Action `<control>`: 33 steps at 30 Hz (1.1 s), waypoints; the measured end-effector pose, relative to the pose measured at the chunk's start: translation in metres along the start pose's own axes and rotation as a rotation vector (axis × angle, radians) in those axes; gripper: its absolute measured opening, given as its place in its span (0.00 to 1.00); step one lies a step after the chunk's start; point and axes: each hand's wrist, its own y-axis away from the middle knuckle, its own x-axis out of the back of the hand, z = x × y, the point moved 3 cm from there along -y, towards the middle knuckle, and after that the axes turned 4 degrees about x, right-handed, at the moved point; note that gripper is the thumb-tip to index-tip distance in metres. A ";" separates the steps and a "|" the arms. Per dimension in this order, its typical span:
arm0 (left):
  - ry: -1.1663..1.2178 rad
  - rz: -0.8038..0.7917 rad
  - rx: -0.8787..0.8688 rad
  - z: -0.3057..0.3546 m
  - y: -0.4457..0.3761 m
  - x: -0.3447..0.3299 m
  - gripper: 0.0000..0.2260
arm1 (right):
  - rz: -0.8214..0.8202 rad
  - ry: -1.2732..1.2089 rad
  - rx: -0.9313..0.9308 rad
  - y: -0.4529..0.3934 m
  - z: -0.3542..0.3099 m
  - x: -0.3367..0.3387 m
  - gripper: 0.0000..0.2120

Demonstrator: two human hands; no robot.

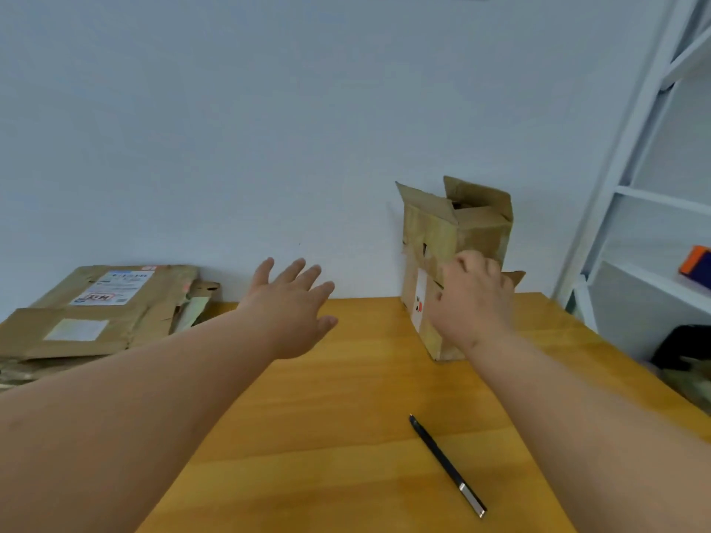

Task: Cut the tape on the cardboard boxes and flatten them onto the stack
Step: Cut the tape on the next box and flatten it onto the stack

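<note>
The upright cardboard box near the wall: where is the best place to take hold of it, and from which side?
Probably grip the cardboard box by its two vertical side walls, coming from the front with one hand on each side. It stands upright with its top flaps open and loose, so these give a poor grip. The right hand is already on its near face; the left hand is open and free for the left wall.

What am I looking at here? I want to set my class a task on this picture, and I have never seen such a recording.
There is one picture, taken by a wide-angle camera worn on a person's head, looking forward and down. No machine is involved, only two bare hands. The right hand grips an upright brown cardboard box with open top flaps, standing on a yellow wooden table. The left hand is open and holds nothing. A slim black pen lies on the table. At the left lies a stack of flattened brown cardboard.
</note>
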 end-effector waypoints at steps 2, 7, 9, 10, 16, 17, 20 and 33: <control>-0.015 0.002 -0.007 0.008 -0.013 0.004 0.28 | 0.075 -0.033 -0.053 -0.009 0.014 0.001 0.21; -0.061 0.057 -0.016 0.021 -0.041 0.013 0.28 | 0.168 -0.148 -0.059 -0.043 0.021 0.005 0.39; -0.077 0.082 -0.018 0.023 -0.049 0.015 0.29 | 0.090 -0.135 -0.051 -0.060 0.018 0.004 0.39; -0.079 0.092 -0.018 0.024 -0.052 0.015 0.29 | 0.050 -0.118 -0.054 -0.066 0.017 0.001 0.38; -0.082 0.094 0.006 0.015 -0.051 0.007 0.29 | 0.306 -0.204 -0.050 -0.075 0.014 -0.002 0.03; -0.082 0.093 0.013 0.012 -0.049 0.006 0.29 | 0.329 -0.218 -0.053 -0.073 0.014 0.000 0.04; -0.063 0.133 0.040 0.004 -0.041 0.007 0.31 | 0.395 -0.271 -0.056 -0.063 0.013 0.005 0.06; 0.218 0.331 0.150 -0.049 0.061 0.025 0.41 | 0.137 -0.685 0.016 0.015 -0.034 0.029 0.14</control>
